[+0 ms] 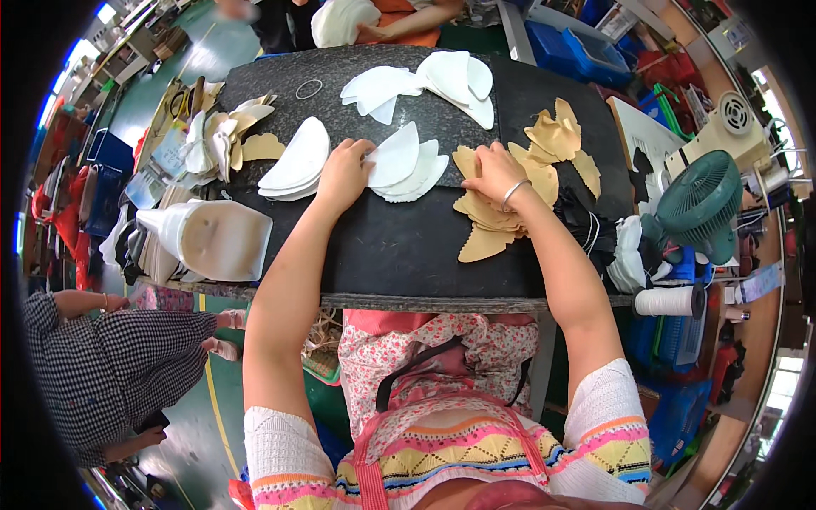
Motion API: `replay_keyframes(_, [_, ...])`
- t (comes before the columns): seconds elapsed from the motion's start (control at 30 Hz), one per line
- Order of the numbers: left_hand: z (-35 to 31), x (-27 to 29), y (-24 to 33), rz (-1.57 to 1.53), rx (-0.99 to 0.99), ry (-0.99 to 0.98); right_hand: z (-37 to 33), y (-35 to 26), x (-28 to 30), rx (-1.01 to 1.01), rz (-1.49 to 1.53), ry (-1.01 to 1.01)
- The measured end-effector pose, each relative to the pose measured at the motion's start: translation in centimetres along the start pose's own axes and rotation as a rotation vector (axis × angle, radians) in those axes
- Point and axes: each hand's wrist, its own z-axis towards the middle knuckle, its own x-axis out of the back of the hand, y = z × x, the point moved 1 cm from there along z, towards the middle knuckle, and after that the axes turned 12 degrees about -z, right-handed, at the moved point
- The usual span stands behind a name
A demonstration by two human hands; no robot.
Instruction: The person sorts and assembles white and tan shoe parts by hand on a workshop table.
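Observation:
My left hand [343, 177] is closed at the left edge of a white half-round piece [396, 155], its fingertips pinching the rim. That piece lies over a fanned stack of similar white pieces [419, 179]. Left of this hand rests another stack of white half-round pieces [295, 161]. My right hand [495, 176], with a silver bangle at the wrist, is on a pile of tan, notched-edge pieces [488, 212]. Its fingers are curled and pressed together on a tan piece at the top; the fingertips are partly hidden. More tan pieces [557, 136] lie beyond it.
More white pieces [459, 81] lie at the far side of the black table [382, 263]. A white plastic container [223, 240] stands at left, near bundled pieces [223, 140]. At right are a green fan [699, 200] and a thread spool [671, 302]. Other people are across and at left.

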Motion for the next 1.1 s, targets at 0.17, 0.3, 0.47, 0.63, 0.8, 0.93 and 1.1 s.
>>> replay_keyframes(0.17, [1.1, 0.2, 0.9, -0.355, 0.1, -0.029, 0.8, 2.6, -0.4, 0.035, 0.102, 0.012])
replay_keyframes(0.3, [1.7, -0.2, 1.1, -0.173, 0.066, -0.124, 2.0, 4.4, 0.3, 0.029, 0.238, 0.058])
replay_keyframes(0.47, [0.5, -1.7, 3.8, 0.166, -0.244, -0.017, 3.2, 3.0, 0.3, -0.01, 0.204, 0.182])
replay_keyframes(0.63, [-0.1, -9.2, 8.5, 0.326, -0.433, -0.409, 2.0, 5.0, 0.1, 0.084, 0.185, 0.16])
replay_keyframes(0.8, [1.0, -14.2, 7.7, 0.49, -0.489, -0.505, -2.8, 9.3, 8.1, 0.017, 0.54, 0.459])
replay_keyframes(0.93, [0.3, -10.9, 11.2, 0.108, -0.472, -0.215, -6.1, 8.5, 11.3, -0.198, 1.126, 0.619])
replay_keyframes(1.1, [-1.7, -3.4, 15.0, -0.113, -0.634, 0.265, -4.2, 1.4, 9.0, 0.333, 1.268, 0.091])
